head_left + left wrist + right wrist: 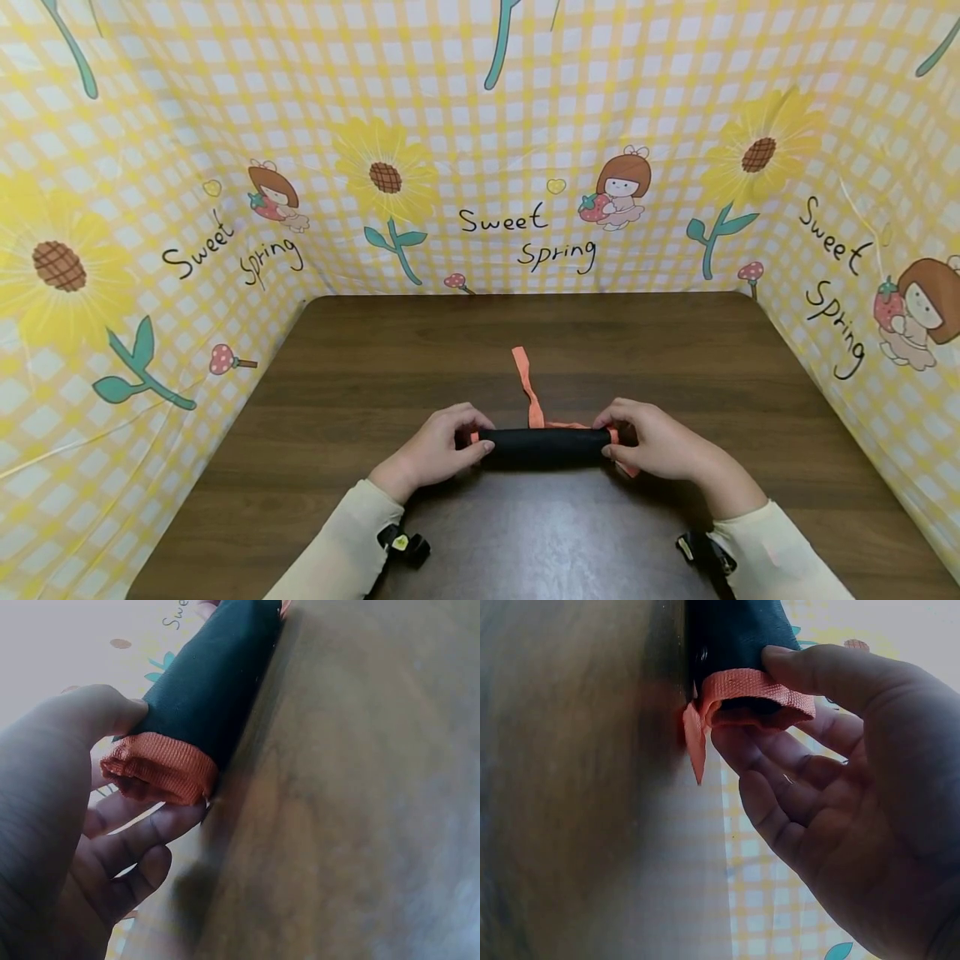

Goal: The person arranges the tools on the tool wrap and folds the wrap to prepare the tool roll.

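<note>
A black fabric roll (546,450) with orange woven edging lies crosswise at the table's middle. My left hand (442,446) pinches its left end, thumb on the near side and fingers behind. At the other end my right hand (656,439) holds it the same way. Orange trim (169,761) rings the rolled end in the left wrist view. The right wrist view shows the opposite trimmed end (761,690) with a short orange tip hanging beside it. Behind the roll, an orange ribbon tie (534,400) stretches away over the table, and another strand runs toward the right hand.
The brown wood-grain table (420,350) is walled at the back and both sides by a yellow checked cloth (465,150) printed with sunflowers and lettering. A black strapped camera (405,546) sits on the left wrist and another camera (705,554) on the right.
</note>
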A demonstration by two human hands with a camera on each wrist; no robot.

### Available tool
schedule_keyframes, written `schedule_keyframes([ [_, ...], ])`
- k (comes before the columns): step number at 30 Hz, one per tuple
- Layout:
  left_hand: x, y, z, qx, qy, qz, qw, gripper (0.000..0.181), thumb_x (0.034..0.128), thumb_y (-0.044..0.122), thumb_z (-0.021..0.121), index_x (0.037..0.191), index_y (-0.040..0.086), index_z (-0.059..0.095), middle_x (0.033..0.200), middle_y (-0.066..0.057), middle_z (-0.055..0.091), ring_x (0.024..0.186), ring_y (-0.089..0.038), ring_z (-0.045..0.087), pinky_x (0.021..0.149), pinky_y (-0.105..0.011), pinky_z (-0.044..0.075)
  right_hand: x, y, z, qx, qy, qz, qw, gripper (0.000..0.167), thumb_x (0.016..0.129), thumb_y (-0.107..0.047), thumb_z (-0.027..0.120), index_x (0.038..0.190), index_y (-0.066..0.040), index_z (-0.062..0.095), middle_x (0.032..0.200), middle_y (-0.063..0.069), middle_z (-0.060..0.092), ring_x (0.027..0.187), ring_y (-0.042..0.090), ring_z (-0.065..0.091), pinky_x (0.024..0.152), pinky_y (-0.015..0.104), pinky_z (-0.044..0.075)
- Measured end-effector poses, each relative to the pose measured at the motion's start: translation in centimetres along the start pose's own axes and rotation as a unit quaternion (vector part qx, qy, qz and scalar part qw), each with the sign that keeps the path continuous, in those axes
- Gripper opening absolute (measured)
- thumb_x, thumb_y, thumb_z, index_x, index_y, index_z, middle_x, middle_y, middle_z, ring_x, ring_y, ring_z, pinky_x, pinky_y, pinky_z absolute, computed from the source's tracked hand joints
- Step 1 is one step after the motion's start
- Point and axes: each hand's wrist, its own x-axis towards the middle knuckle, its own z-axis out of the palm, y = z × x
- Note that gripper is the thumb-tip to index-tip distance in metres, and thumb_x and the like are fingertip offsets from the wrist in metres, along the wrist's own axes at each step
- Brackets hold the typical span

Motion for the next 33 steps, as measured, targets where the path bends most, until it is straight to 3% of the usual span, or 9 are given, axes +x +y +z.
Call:
schedule_keyframes([
  [6, -0.17, -0.07, 0.07, -0.017, -0.014, -0.01, 0.9997, 0.01, 0.0972, 0.022, 0.077, 0.105, 0.027, 0.073, 0.087, 0.015, 0.064, 0.07, -0.005, 0.059, 0.061, -0.025, 0.05, -0.07, -0.16, 0.01, -0.001, 0.002, -0.003, 1.0, 0.016, 0.099, -0.015, 0.074, 0.114, -0.02, 0.07, 0.103, -0.005, 0.059, 0.081, 0.009, 0.06, 0.075, 0.029, 0.051],
  [11, -0.2, -0.25, 0.1, -0.028, -0.012, -0.016, 0.9994, 0.01, 0.0991, 0.024, 0.075, 0.109, 0.025, 0.074, 0.089, 0.013, 0.064, 0.074, -0.006, 0.061, 0.066, -0.028, 0.052, -0.08, -0.02, 0.06, -0.003, 0.005, -0.005, 1.0, 0.015, 0.102, -0.017, 0.072, 0.117, -0.017, 0.071, 0.102, -0.005, 0.059, 0.085, 0.009, 0.058, 0.077, 0.029, 0.051],
  [16, 0.06, -0.48, 0.09, -0.036, 0.018, -0.006, 0.9992, 0.013, 0.0996, 0.023, 0.075, 0.112, 0.026, 0.073, 0.097, 0.011, 0.063, 0.08, -0.009, 0.063, 0.072, -0.03, 0.054, -0.03, 0.16, 0.01, -0.021, 0.037, -0.017, 0.9989, 0.02, 0.099, -0.013, 0.075, 0.118, -0.019, 0.071, 0.108, -0.005, 0.061, 0.089, 0.01, 0.059, 0.077, 0.029, 0.053],
  [23, 0.34, -0.83, 0.26, -0.034, 0.076, 0.036, 0.9959, 0.009, 0.097, 0.014, 0.078, 0.103, 0.02, 0.077, 0.101, 0.009, 0.064, 0.087, -0.008, 0.065, 0.076, -0.033, 0.056, 0.05, -0.1, -0.25, -0.039, 0.081, -0.04, 0.9951, 0.025, 0.093, 0.001, 0.076, 0.108, -0.02, 0.077, 0.11, -0.007, 0.061, 0.091, 0.012, 0.064, 0.071, 0.03, 0.054],
  [28, 0.16, -0.52, 0.07, -0.022, 0.05, 0.015, 0.9984, 0.014, 0.095, 0.02, 0.081, 0.108, 0.023, 0.078, 0.104, 0.007, 0.064, 0.087, -0.008, 0.066, 0.076, -0.032, 0.055, 0.14, -0.04, -0.16, -0.066, 0.078, -0.038, 0.994, 0.021, 0.093, -0.005, 0.08, 0.108, -0.02, 0.078, 0.113, -0.007, 0.061, 0.101, 0.016, 0.063, 0.084, 0.038, 0.054],
  [33, 0.1, -0.53, -0.08, 0.016, 0.018, -0.005, 0.9997, 0.032, 0.0896, 0.034, 0.086, 0.119, 0.027, 0.075, 0.113, 0.013, 0.063, 0.105, -0.009, 0.062, 0.089, -0.035, 0.053, 0.23, 0.05, -0.12, -0.086, 0.072, -0.028, 0.9933, 0.023, 0.091, -0.012, 0.084, 0.112, -0.018, 0.077, 0.119, -0.005, 0.062, 0.109, 0.018, 0.063, 0.092, 0.045, 0.053],
])
